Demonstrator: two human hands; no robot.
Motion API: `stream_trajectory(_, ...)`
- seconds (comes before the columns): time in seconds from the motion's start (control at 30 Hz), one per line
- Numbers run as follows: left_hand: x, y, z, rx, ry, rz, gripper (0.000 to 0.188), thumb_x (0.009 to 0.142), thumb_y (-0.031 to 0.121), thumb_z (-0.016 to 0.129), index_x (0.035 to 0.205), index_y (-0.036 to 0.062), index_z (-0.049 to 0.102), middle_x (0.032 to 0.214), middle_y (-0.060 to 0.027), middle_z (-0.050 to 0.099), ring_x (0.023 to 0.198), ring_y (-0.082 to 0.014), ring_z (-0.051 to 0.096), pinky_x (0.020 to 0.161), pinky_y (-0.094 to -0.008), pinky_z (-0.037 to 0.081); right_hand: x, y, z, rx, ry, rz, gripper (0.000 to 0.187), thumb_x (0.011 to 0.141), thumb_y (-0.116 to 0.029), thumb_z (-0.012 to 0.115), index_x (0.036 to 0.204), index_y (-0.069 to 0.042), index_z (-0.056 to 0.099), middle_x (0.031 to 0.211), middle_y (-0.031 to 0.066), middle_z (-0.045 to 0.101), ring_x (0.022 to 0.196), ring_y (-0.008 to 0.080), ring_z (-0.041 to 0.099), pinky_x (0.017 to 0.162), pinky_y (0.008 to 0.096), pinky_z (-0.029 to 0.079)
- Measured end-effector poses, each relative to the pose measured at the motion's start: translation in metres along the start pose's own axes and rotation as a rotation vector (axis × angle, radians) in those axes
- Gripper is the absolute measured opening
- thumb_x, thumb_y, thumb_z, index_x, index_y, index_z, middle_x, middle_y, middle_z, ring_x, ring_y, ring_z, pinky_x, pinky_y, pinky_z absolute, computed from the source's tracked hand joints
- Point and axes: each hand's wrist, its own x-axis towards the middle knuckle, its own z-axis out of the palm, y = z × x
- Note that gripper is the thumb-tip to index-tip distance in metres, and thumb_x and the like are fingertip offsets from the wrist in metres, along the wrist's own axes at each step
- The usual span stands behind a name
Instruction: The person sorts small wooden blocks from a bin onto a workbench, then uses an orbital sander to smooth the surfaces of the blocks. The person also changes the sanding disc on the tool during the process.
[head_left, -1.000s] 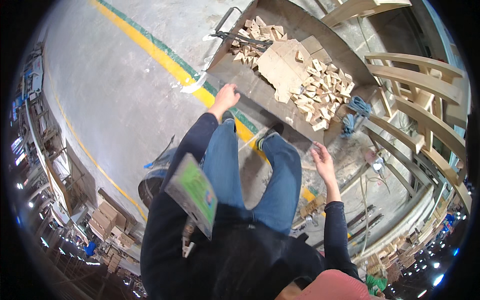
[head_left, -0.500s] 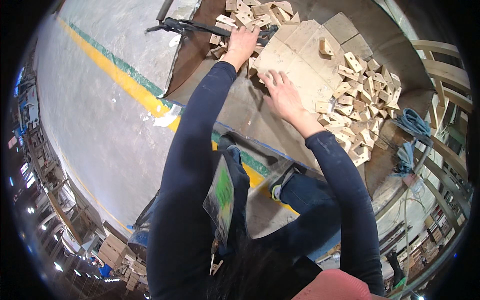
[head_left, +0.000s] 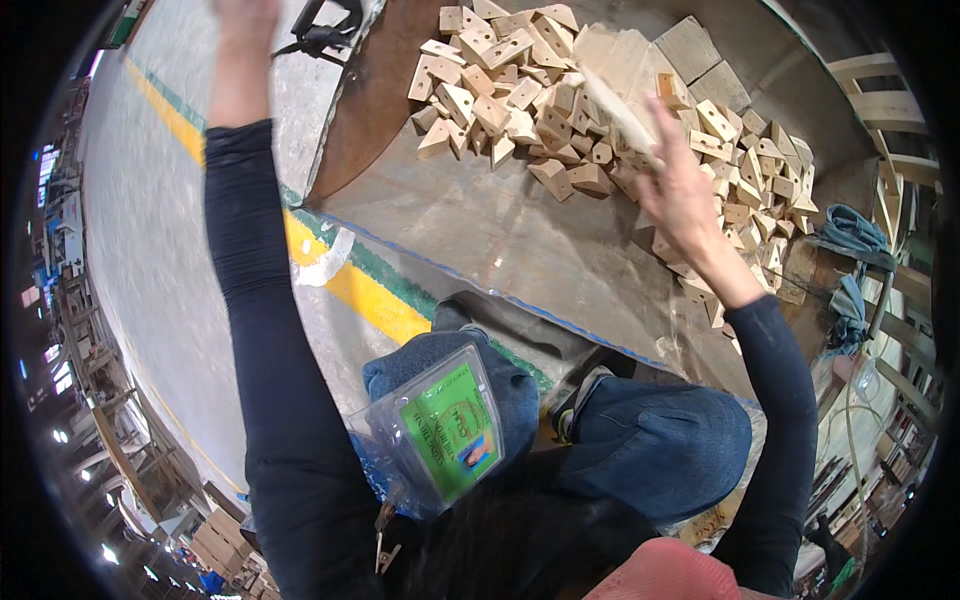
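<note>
My right hand (head_left: pixel 684 195) grips the near edge of a tan cardboard sheet (head_left: pixel 618 108), which is tilted up and seen almost edge-on. Around it lie heaps of small wedge-shaped wooden blocks with drilled holes: one heap (head_left: pixel 490 108) at the left and another heap (head_left: pixel 752 175) at the right. My left hand (head_left: pixel 246 14) is far off at the top left, blurred and cut by the picture's edge, so its fingers do not show. To the right of that hand, a black strap-like thing (head_left: pixel 322 36) lies by the bin's left side.
The blocks lie in a wide brown metal bin (head_left: pixel 470 225) with a raised left wall. Blue cloth (head_left: pixel 848 232) hangs at its right corner, near wooden slats (head_left: pixel 890 105). A yellow floor stripe (head_left: pixel 375 303) runs at the left. A badge (head_left: pixel 450 420) hangs over my knees.
My left hand has swung out of the bin to the upper left, and the black thing has moved there too. My right hand has moved right and tilted up the cardboard, uncovering more blocks.
</note>
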Motion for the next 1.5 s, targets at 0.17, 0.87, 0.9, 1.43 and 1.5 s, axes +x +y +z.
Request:
stream_trajectory(0.17,0.043,0.041,-0.126,0.060,0.461,-0.032,0.024,0.097,0.016,0.035,0.104,0.0003,0.051,0.085,-0.0147,0.054,0.075,-0.0305,0.058,0.073,-0.0531,0.053,-0.056,0.000,-0.053,-0.042,0.215,0.067,0.063,0.079,0.006,0.050,0.137,-0.016,0.041,0.100,0.0183,0.064,0.076,0.0262,0.065,0.065,0.0355,0.052)
stream_trajectory(0.87,-0.215,-0.084,0.073,1.042,-1.028,0.627,0.027,0.082,0.014,0.063,0.109,0.0096,0.062,0.122,-0.0087,0.054,0.107,-0.0279,0.056,0.088,-0.0362,0.048,-0.096,-0.027,-0.027,-0.336,-0.115,0.275,0.047,0.077,-0.016,0.066,0.119,-0.008,0.046,0.108,0.0180,0.060,0.080,0.0378,0.063,0.066,0.0446,0.052)
stream_trajectory(0.9,-0.231,-0.095,0.087,1.058,-1.157,0.626,0.027,0.083,0.015,0.062,0.109,0.0084,0.062,0.123,-0.0084,0.054,0.106,-0.0267,0.057,0.086,-0.0361,0.050,-0.096,-0.030,-0.031,-0.403,-0.129,0.308,0.037,0.079,-0.024,0.065,0.105,-0.005,0.047,0.097,0.0175,0.061,0.077,0.0369,0.064,0.064,0.0454,0.051)
stream_trajectory(1.43,-0.335,-0.187,0.206,1.326,-1.606,0.844,0.050,0.087,0.034,0.048,0.134,0.0182,0.044,0.139,-0.0050,0.040,0.128,-0.0239,0.038,0.102,-0.0514,0.030,-0.097,-0.028,-0.002,-0.469,-0.420,0.280,0.038,0.075,-0.027,0.070,0.097,-0.002,0.052,0.087,0.0181,0.057,0.079,0.0364,0.062,0.067,0.0438,0.051)
stream_trajectory(1.5,-0.339,-0.189,0.211,1.372,-1.609,0.874,0.052,0.087,0.036,0.047,0.136,0.0192,0.042,0.141,-0.0043,0.038,0.129,-0.0239,0.035,0.102,-0.0539,0.028,-0.097,-0.025,0.000,-0.478,-0.442,0.270,0.041,0.075,-0.027,0.070,0.103,-0.003,0.051,0.086,0.0180,0.057,0.078,0.0368,0.062,0.067,0.0439,0.050)
